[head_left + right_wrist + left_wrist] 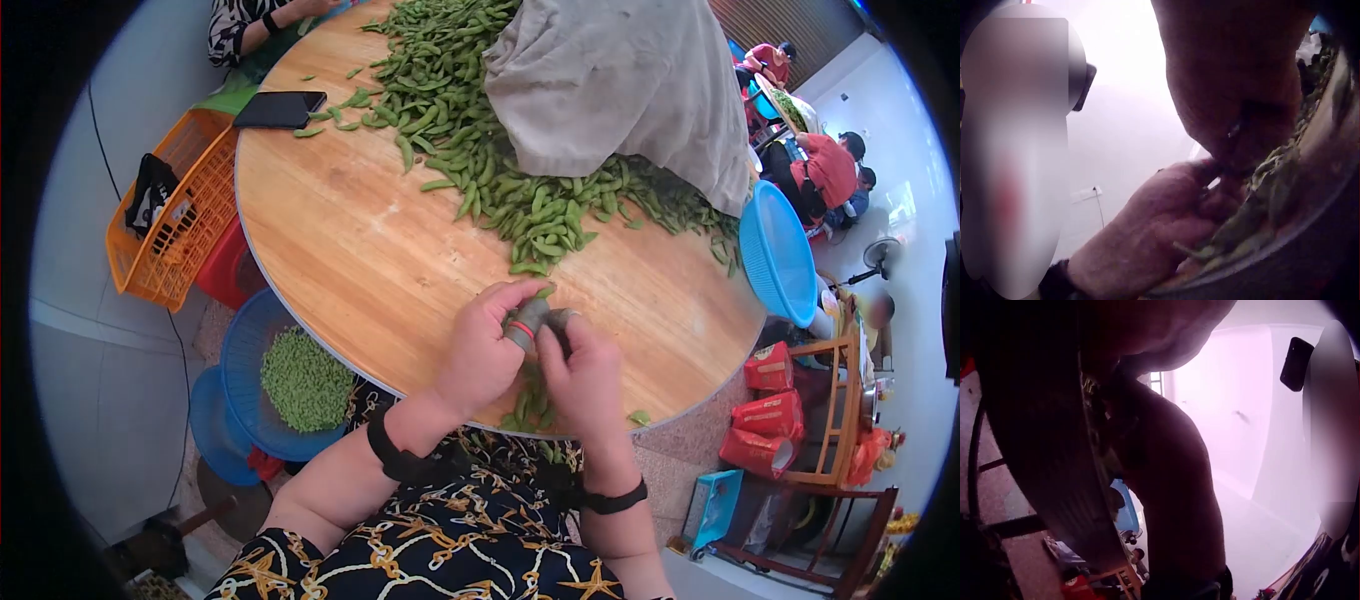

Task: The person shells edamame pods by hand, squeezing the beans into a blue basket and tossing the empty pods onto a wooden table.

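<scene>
Near the front edge of the round wooden table, the two hands meet in the head view. My left hand pinches a green pod between thumb and forefinger; grey coverings and a red band are on its fingers. Beside it, my right hand has its fingers curled in against the left fingers; whether it grips a pod is hidden. Below the hands lie several pods. A large heap of pods spreads beyond them. Both wrist views are dark, showing the left hand close to the right hand.
A grey cloth covers part of the heap. A phone lies at the table's left edge. Shelled beans fill a blue basket below left. An orange crate stands left, a blue basin right. Other people are farther back.
</scene>
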Motion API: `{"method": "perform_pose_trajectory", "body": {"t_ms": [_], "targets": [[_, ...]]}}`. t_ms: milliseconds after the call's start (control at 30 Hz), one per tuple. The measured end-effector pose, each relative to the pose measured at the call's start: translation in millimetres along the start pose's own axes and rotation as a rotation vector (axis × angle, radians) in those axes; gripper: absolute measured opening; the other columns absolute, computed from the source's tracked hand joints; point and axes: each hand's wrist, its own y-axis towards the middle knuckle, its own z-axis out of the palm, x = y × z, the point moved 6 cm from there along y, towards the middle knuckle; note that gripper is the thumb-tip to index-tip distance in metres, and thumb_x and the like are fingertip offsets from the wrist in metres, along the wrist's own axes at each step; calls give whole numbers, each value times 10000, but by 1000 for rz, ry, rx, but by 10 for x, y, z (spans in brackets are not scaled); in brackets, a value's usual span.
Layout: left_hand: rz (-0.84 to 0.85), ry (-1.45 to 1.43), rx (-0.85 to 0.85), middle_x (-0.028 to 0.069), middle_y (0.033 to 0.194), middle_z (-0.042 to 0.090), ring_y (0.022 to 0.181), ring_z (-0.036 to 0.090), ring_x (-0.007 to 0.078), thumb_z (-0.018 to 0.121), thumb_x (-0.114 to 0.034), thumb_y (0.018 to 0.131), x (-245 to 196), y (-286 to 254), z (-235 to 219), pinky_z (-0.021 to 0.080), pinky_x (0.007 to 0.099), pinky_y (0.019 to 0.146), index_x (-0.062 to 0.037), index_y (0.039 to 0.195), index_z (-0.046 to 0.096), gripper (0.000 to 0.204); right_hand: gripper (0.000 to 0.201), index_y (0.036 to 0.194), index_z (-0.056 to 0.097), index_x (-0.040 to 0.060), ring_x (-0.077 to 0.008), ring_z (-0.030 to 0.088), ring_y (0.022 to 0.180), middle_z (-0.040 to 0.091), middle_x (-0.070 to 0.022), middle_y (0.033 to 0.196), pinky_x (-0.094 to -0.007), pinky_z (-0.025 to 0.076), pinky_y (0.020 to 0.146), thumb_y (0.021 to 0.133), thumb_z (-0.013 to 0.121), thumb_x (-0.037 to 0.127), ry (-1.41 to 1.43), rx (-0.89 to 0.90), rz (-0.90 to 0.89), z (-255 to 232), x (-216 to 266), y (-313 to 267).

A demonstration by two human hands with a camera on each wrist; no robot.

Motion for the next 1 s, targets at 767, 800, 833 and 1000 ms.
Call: {"method": "perform_pose_trajectory", "body": {"t_ms": [767, 800, 833, 1000], "targets": [[-499, -873, 361, -31, 729, 469, 526, 436, 20, 569, -17, 809, -25, -88, 242, 339, 144, 464, -28, 1193, 454, 401, 146, 866, 529, 46, -28, 418, 498, 488, 42, 625, -170, 316, 439, 891, 515, 189, 919, 291, 469, -49, -277, -117], [-529, -902, 355, -33, 725, 469, 518, 441, 15, 594, -27, 794, -11, -82, 237, 347, 139, 463, -14, 1208, 439, 443, 140, 867, 525, 45, -27, 415, 496, 489, 40, 631, -168, 312, 434, 890, 517, 182, 924, 287, 443, -43, -276, -114], [-531, -901, 356, -33, 725, 469, 518, 441, 15, 594, -27, 794, -15, -71, 234, 347, 139, 463, -14, 1208, 439, 443, 134, 868, 520, 43, -27, 411, 493, 489, 39, 636, -167, 308, 429, 889, 519, 175, 928, 281, 417, -36, -268, -113], [-395, -730, 318, -17, 773, 539, 583, 496, 28, 587, -16, 799, -106, -50, 182, 387, 160, 494, -30, 1147, 530, 353, 84, 854, 523, 56, -39, 406, 457, 498, 25, 610, -173, 302, 405, 875, 530, 137, 1098, 186, 481, 16, -315, -160]]}}
